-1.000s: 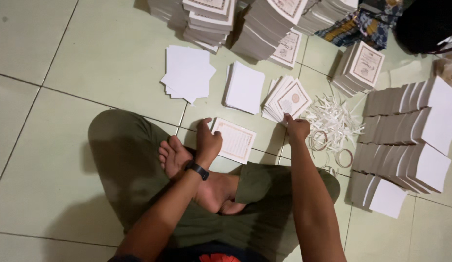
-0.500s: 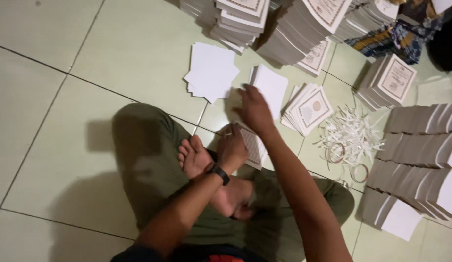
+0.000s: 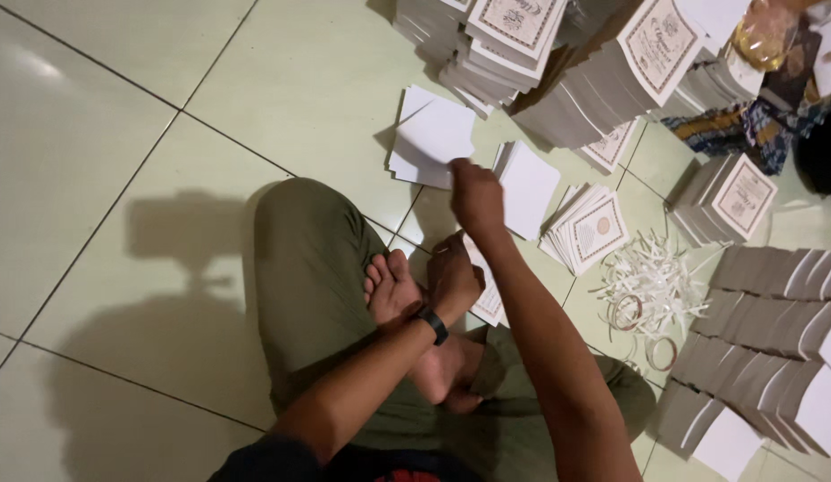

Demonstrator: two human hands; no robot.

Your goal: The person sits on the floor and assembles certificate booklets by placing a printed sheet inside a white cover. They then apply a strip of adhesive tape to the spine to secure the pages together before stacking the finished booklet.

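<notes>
The right hand reaches out over the pale tiled floor, its fingertips touching the near edge of a loose pile of blank white square cards at twelve o'clock. The left hand, a black wristband behind it, rests on a printed white card with an ornate border beside the bare feet. At two o'clock lies a fanned stack of bordered printed cards; at three o'clock, a heap of white paper strips.

No signs or screens are seen. A crinkled clear plastic package with yellowish contents is seen at the top right, beside stacks of square white printed cards with brown ornamental borders.
</notes>
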